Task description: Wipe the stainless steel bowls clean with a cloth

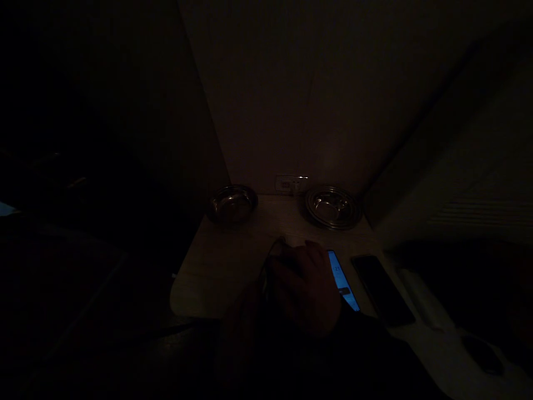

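Note:
The picture is very dark. Above the front part of a small wooden table [225,266] is my right hand [308,286], its fingers curled round something I cannot make out. A thin dark loop, perhaps a cord [270,250], rises from between my hands. My left hand [241,314] shows only faintly, lower and to the left, close to the same thing; its fingers are lost in shadow. Just right of my right hand lies a phone with a lit blue screen [341,280], partly covered by the hand and sleeve.
A shiny metal bowl [233,204] stands at the table's back left, and stacked metal dishes [332,208] at the back right. Between them a socket panel [291,184] sits on the wall. Further right lie a dark phone [382,290] and a small dark object [482,354].

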The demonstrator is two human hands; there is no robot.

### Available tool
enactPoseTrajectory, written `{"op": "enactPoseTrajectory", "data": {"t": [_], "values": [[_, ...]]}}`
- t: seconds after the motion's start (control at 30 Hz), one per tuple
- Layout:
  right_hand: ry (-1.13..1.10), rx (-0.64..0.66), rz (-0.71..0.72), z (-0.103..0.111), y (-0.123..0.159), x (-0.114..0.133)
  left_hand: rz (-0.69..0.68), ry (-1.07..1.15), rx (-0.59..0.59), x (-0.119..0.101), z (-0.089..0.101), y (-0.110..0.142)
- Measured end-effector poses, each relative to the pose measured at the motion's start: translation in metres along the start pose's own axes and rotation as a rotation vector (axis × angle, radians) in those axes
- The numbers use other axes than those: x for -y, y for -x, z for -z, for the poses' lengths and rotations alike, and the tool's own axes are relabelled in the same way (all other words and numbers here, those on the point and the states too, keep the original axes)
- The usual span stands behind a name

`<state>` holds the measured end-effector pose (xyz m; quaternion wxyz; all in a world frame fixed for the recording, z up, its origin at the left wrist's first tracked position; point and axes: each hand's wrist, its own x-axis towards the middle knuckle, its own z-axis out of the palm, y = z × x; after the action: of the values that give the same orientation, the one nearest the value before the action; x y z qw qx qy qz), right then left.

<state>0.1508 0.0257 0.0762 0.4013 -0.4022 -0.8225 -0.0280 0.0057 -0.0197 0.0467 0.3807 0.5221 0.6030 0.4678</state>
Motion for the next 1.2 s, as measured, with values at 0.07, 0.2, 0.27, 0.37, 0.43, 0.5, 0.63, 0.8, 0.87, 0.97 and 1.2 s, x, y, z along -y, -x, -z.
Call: {"op": "enactPoseTrajectory", "data": {"t": [0.07, 0.2, 0.27, 0.37, 0.43, 0.5, 0.63, 0.8, 0.87, 0.97, 1.2], "values": [[-0.049, 0.009, 0.043, -0.0004, 0.0008, 0.001, 0.001, 0.002, -0.004, -0.0011, -0.0006, -0.0003], [-0.019, 0.004, 0.01, -0.0019, 0.0017, 0.0025, 0.002, 0.001, -0.001, -0.0026, -0.0005, -0.0017], [-0.001, 0.006, -0.018, -0.0025, 0.0017, 0.0033, 0.006, 0.0, -0.001, -0.0027, -0.0001, -0.0026], [-0.027, 0.006, 0.025, -0.003, 0.0018, 0.0038, 0.013, -0.003, -0.003, -0.0022, -0.0001, -0.0036], [-0.016, -0.006, 0.002, -0.0031, 0.0015, 0.0032, 0.013, -0.005, -0.002, -0.0018, -0.0007, -0.0041], [0.003, 0.0, -0.042, -0.0032, 0.0016, 0.003, 0.011, -0.006, -0.001, -0.0015, -0.0013, -0.0044], [-0.04, 0.019, 0.039, -0.0032, 0.0027, 0.0038, 0.014, -0.01, -0.002, -0.0022, -0.0012, -0.0042], [0.0, 0.024, -0.027, -0.0023, 0.0001, 0.0012, 0.017, -0.01, -0.003, -0.0032, 0.0011, -0.003], [-0.021, 0.044, 0.015, -0.0023, -0.0006, 0.0003, 0.017, -0.009, -0.009, -0.0028, 0.0016, -0.0029], [-0.023, 0.039, 0.04, -0.0031, -0.0023, -0.0029, 0.014, -0.006, -0.012, -0.0016, 0.0016, -0.003], [-0.038, 0.058, 0.031, -0.0043, -0.0021, 0.0001, 0.007, -0.004, -0.011, -0.0026, 0.001, -0.0011]]}}
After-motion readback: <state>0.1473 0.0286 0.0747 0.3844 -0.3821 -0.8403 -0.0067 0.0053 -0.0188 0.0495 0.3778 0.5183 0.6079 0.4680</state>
